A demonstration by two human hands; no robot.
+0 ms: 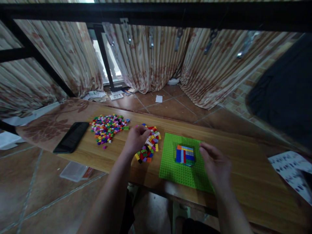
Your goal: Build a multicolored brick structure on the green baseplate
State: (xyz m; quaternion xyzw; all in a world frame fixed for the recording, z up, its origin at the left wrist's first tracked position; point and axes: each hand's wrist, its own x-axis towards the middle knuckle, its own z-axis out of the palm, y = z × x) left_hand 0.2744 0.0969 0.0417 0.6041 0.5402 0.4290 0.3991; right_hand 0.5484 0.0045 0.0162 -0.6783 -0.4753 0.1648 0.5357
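My left hand (pixel 136 140) is over the nearer pile of building bricks (pixel 153 138), its fingers drawn together in a pinch. Whatever those fingers hold, if anything, is hidden. A green baseplate (pixel 170 172) lies flat to the right of this pile. On its middle sits a block of bricks (pixel 185 155) in blue, white, red, yellow and orange. Beside it, above the baseplate's right edge, my right hand (pixel 216 162) has thumb and fingertips closed together; I cannot make out anything between them.
A second pile of small mixed bricks (pixel 107 128) lies farther left on the wooden tabletop (pixel 243 162), with a black phone (pixel 71 137) beyond it. A clear plastic box (pixel 73 171) is on the tiled floor. A printed sheet (pixel 291 170) lies at the right.
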